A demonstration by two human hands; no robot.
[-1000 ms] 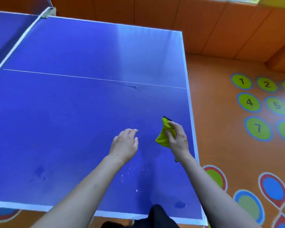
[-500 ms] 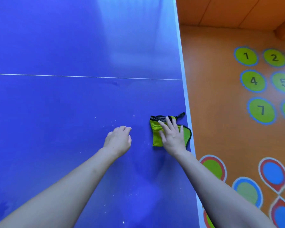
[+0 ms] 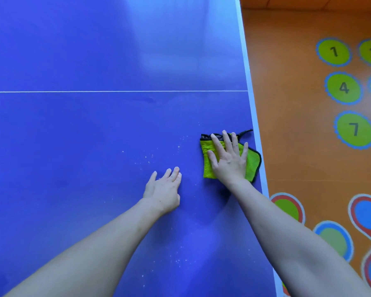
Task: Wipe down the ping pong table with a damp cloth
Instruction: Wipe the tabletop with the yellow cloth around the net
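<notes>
The blue ping pong table (image 3: pixel 84 129) fills the left and middle of the view, with a thin white line running across it. A folded yellow-green cloth (image 3: pixel 252 162) with a black hem lies flat near the table's right edge. My right hand (image 3: pixel 228 158) presses flat on the cloth with its fingers straight and spread. My left hand (image 3: pixel 164 189) rests on the bare table just left of the cloth, fingers straight and holding nothing. Small white specks dot the surface around both hands.
The table's white right edge (image 3: pixel 250 91) runs top to bottom. Beyond it lies an orange floor (image 3: pixel 291 82) with green numbered circles (image 3: pixel 334 52) and red-and-blue rings (image 3: pixel 367 213).
My right hand held the cloth bunched above the table, then laid it flat and spread its fingers over it. The view has tipped down and closer to the table.
</notes>
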